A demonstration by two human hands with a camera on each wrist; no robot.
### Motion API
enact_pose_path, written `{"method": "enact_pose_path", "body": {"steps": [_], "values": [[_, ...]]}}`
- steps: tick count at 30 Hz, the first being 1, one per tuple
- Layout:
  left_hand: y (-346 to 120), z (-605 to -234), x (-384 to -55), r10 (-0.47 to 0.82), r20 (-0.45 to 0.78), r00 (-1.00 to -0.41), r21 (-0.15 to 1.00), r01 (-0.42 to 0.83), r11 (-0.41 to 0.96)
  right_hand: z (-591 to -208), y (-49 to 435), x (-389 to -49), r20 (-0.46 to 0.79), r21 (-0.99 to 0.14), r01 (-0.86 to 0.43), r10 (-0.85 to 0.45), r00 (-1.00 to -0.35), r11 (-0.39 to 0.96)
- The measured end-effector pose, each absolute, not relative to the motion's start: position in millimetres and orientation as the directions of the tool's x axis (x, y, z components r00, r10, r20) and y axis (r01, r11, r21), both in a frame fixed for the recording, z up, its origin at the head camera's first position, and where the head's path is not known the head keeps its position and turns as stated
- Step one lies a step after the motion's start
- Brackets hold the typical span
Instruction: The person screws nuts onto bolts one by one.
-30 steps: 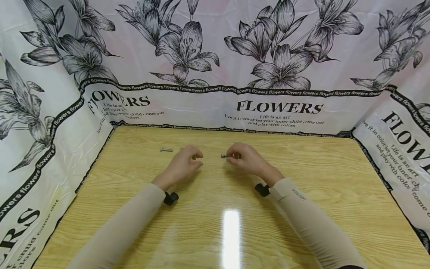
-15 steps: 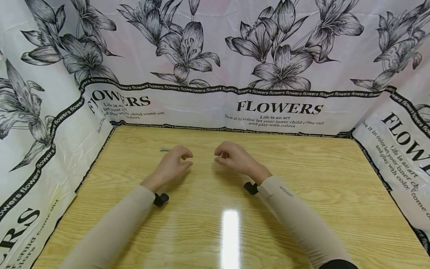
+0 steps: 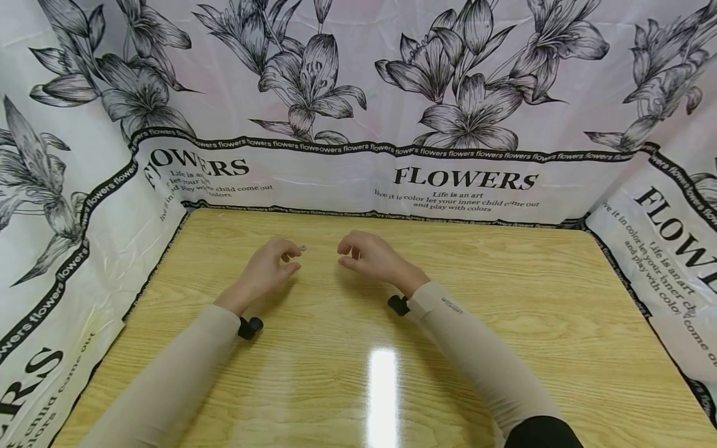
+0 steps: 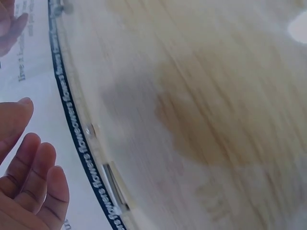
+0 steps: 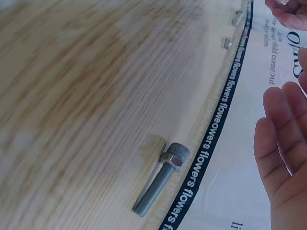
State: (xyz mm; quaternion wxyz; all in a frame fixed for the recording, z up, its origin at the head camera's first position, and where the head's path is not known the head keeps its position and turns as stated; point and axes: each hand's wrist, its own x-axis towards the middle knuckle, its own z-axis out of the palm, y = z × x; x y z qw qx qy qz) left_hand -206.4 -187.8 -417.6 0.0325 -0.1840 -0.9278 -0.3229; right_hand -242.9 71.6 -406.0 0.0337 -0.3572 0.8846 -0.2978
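My left hand [image 3: 264,275] hovers over the left part of the table, fingers loosely bent and apart, holding nothing. A small metal nut [image 3: 303,247] lies just past its fingertips. In the left wrist view a socket-head bolt [image 4: 114,188] lies near that nut [image 4: 90,130]; the left hand hides the bolt in the head view. My right hand [image 3: 376,262] is also empty, its fingers loosely curved over the middle. A bolt with a nut on its shank [image 5: 165,170] lies on the table in the right wrist view, hidden from the head view by the right hand.
The wood-grain table [image 3: 325,348] is bordered at the back and sides by a white flower-printed cloth [image 3: 336,180] hanging like a wall. A bright light reflection [image 3: 383,392] shows on the table's near part.
Both hands have moved left. A bolt head beside the right fingertips is now covered by the right hand. The left bolt is covered too, while the nut has come into view.
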Motion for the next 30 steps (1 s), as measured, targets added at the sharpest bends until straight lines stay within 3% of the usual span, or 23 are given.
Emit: {"method": "enact_pose_path", "body": {"steps": [30], "values": [[-249,-428,-244,0.246,0.087,-0.965,0.602,0.248,0.759,-422,28,-276,-0.017,-0.619,-0.463,-0.600,-0.800,0.635]]}}
